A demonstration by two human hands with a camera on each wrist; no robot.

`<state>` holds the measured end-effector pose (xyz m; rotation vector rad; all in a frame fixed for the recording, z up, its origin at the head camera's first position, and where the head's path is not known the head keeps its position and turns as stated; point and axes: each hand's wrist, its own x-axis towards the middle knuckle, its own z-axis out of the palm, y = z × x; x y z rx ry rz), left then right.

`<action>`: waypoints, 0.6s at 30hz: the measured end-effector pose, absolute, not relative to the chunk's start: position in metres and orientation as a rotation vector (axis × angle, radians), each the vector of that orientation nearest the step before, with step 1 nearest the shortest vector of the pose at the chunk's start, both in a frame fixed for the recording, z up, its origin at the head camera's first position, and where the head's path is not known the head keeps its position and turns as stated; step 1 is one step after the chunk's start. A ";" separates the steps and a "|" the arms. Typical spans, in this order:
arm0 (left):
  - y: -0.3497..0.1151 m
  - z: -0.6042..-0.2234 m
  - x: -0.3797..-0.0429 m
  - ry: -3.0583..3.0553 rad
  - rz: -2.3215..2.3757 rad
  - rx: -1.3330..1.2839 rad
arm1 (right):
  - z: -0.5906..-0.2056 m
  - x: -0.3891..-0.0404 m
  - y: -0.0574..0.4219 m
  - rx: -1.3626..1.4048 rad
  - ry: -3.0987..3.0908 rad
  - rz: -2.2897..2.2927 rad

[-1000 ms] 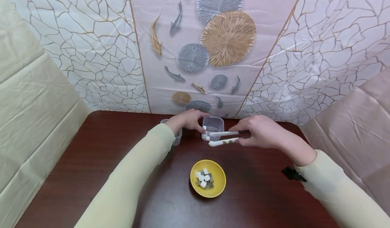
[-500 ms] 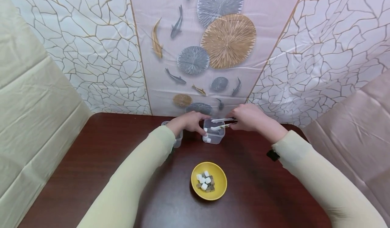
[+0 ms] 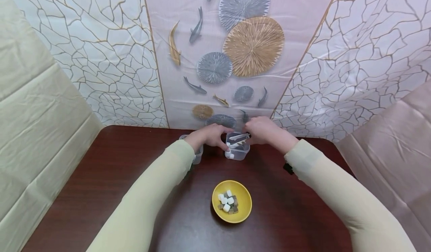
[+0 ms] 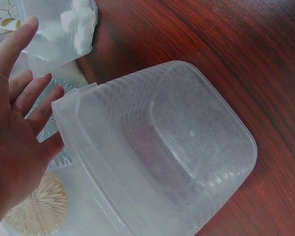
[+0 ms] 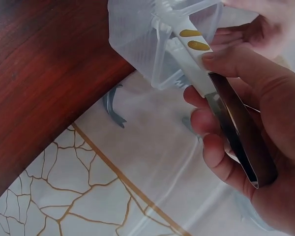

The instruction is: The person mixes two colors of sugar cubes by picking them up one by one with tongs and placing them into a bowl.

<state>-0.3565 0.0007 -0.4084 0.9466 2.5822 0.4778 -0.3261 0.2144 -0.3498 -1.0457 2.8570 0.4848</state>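
A clear plastic container (image 3: pixel 238 155) with several white cubes (image 4: pixel 82 22) stands at the back of the table. My left hand (image 3: pixel 213 135) holds its left side, thumb at the near wall and fingers toward the far side. My right hand (image 5: pixel 258 98) grips tongs (image 5: pixel 238 125) with white, gold-marked arms and a dark metal handle. The tongs' arms reach into the container, slightly apart in the head view; whether a cube is between them I cannot tell. A yellow bowl (image 3: pixel 247 203) nearer the front holds white cubes (image 3: pixel 226 208) and brown cubes (image 3: pixel 235 209).
A second clear plastic container (image 4: pixel 187 128) stands left of the first, partly under my left wrist in the head view. Behind the table's back edge hangs a patterned cloth (image 3: pixel 254 46). The brown table (image 3: pixel 134 162) stretches around the bowl.
My right hand has moved left and back with the tongs, whose arms have gone from in front of the container into it. My left hand has stayed at the container.
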 end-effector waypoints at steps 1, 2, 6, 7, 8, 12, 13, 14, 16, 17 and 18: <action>0.001 -0.409 -0.357 2.584 0.474 0.945 | -0.351 -0.327 0.213 -1.039 2.849 0.485; 0.000 -0.409 -0.357 2.585 0.472 0.945 | -0.351 -0.329 0.211 -1.028 2.840 0.485; 0.001 -0.409 -0.357 2.582 0.478 0.940 | -0.352 -0.333 0.207 -1.002 2.812 0.475; 0.001 -0.409 -0.356 2.582 0.481 0.938 | -0.352 -0.334 0.206 -1.003 2.805 0.479; 0.001 -0.409 -0.356 2.582 0.483 0.937 | -0.351 -0.334 0.206 -0.996 2.801 0.477; 0.002 -0.410 -0.357 2.591 0.460 0.944 | -0.351 -0.335 0.205 -0.968 2.792 0.480; 0.002 -0.410 -0.357 2.594 0.453 0.947 | -0.351 -0.335 0.204 -0.956 2.788 0.482; 0.002 -0.411 -0.357 2.597 0.447 0.951 | -0.352 -0.336 0.204 -0.941 2.784 0.483; 0.002 -0.411 -0.357 2.600 0.444 0.953 | -0.353 -0.336 0.203 -0.925 2.771 0.490; 0.002 -0.411 -0.357 2.600 0.446 0.955 | -0.354 -0.337 0.202 -0.920 2.766 0.492; 0.002 -0.411 -0.357 2.601 0.448 0.956 | -0.354 -0.337 0.202 -0.917 2.761 0.498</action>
